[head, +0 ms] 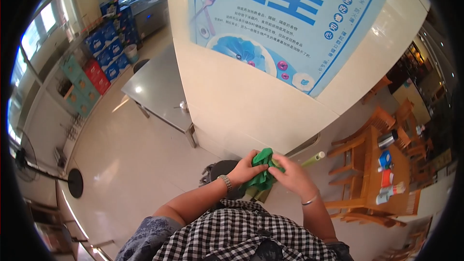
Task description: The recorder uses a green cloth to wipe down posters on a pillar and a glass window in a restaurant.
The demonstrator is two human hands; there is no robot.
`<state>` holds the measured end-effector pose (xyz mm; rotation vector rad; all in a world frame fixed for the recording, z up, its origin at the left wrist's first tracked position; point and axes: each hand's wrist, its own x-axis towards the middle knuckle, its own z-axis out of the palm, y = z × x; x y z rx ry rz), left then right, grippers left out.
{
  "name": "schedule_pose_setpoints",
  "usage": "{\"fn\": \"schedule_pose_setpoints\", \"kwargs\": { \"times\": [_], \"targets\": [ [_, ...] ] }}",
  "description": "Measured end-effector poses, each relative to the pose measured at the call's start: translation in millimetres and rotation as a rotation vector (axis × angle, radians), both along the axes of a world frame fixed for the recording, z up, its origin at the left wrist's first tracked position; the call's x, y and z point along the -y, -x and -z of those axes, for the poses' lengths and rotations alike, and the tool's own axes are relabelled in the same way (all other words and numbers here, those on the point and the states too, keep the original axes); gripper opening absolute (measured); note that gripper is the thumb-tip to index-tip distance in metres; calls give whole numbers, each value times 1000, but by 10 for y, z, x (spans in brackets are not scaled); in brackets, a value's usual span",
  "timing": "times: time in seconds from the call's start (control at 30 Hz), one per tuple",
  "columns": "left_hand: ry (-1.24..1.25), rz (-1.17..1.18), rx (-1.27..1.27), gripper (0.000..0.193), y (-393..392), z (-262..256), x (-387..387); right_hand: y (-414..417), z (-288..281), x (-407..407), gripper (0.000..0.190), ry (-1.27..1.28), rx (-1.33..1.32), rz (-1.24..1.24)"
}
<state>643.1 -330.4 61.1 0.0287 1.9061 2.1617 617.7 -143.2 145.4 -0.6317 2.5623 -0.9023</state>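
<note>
A crumpled green cloth (262, 175) is bunched between both hands in front of my chest. My left hand (246, 169), below a metal-banded wristwatch, grips the cloth from its left side. On the other side, my right hand (294, 177) holds the cloth's right edge with thumb and fingers; a bracelet circles that wrist. Beneath the cloth a round dark stool seat or lid (224, 172) partly shows. A light green pole end (319, 156) sticks out to the right of my right hand; its lower part is hidden.
A tiled pillar (253, 116) with a blue poster stands directly ahead. At left are a steel table (156, 90), stacked cartons (105, 50) and a floor fan's round base (75, 183). Wooden chairs (349, 163) surround a wooden table (395, 203) bearing a metal jug and containers at right.
</note>
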Motion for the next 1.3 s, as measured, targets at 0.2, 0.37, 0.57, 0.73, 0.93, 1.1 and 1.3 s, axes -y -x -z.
{"fn": "schedule_pose_setpoints", "kwargs": {
  "times": [0.2,0.37,0.57,0.73,0.93,1.1,1.3],
  "targets": [
    [-120,-596,-31,47,507,175,-713,807,-1713,-679,55,219,-1404,151],
    [138,-890,-690,46,1295,-513,-1168,1636,-2328,-682,58,227,-1600,192],
    [384,-687,-446,43,1186,989,-1476,1685,-2250,-420,57,373,-1631,319],
    [311,-1024,-184,38,1269,1309,-1508,1812,-2180,-448,56,361,-1619,282],
    [353,-856,-772,43,1410,-155,-1184,1785,-2212,-408,59,394,-1596,321],
    [438,-819,-583,42,1241,941,-1150,1758,-2229,-440,58,353,-1658,304],
    [473,-809,-880,39,1440,-420,-1130,1785,-2197,-426,61,384,-1672,261]
  ]
}}
